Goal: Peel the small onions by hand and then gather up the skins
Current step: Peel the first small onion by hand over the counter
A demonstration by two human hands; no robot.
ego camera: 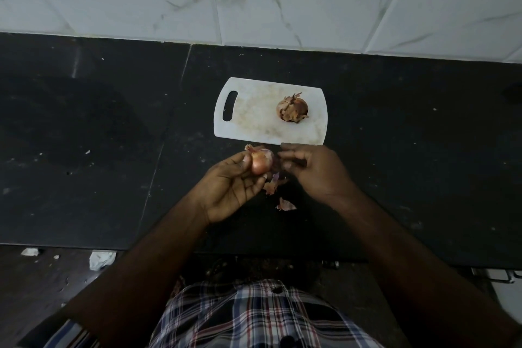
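Here, over the dark bench (pixel 113 150), the left hand (pixel 231 189) cups a small onion (pixel 261 162) between thumb and fingertips, just nearer than the white cutting board (pixel 254 121). Bits of skin (pixel 272 186) hang and lie below the onion, one loose scrap (pixel 285 205) on the bench. The right hand (pixel 313 169) sits just beside the onion, fingers curled; whether they pinch skin I cannot tell. A second onion (pixel 292 107), still in its skin, rests on the board's right part.

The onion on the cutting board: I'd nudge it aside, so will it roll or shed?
The onion looks roundish, so it may roll. Its loose, curling dry skins would probably flake off and might damp the roll. The cutting board looks smooth, so sliding is likely.
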